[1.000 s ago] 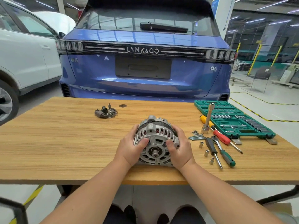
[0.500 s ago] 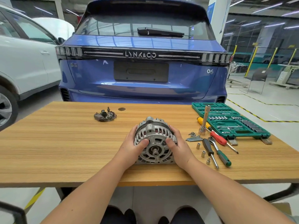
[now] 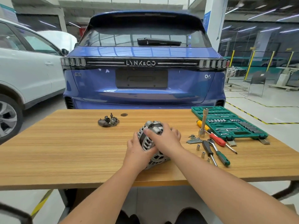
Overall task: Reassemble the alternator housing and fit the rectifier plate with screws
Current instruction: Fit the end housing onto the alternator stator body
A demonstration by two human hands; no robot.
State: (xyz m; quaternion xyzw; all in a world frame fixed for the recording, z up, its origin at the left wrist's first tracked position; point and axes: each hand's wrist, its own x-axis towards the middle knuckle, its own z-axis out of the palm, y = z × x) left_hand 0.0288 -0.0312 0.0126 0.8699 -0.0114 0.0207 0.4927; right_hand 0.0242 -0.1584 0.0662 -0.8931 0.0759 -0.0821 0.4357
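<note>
Grip: 2 hands (image 3: 137,149) (image 3: 163,137) clasp the ribbed, slightly blurred, seemingly tilted silver alternator (image 3: 148,143).

Garage workshop: blue car (image 3: 142,75) rear-on behind wooden table (image 3: 64,151), white car (image 3: 24,70) left. Grey floor (image 3: 267,109) with yellow-black tape lines, white pillar (image 3: 213,21), yellow posts (image 3: 250,63), ceiling strip lights (image 3: 258,15).

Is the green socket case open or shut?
Open: the green socket case lies flat on the table, sockets showing in its tray.
</note>
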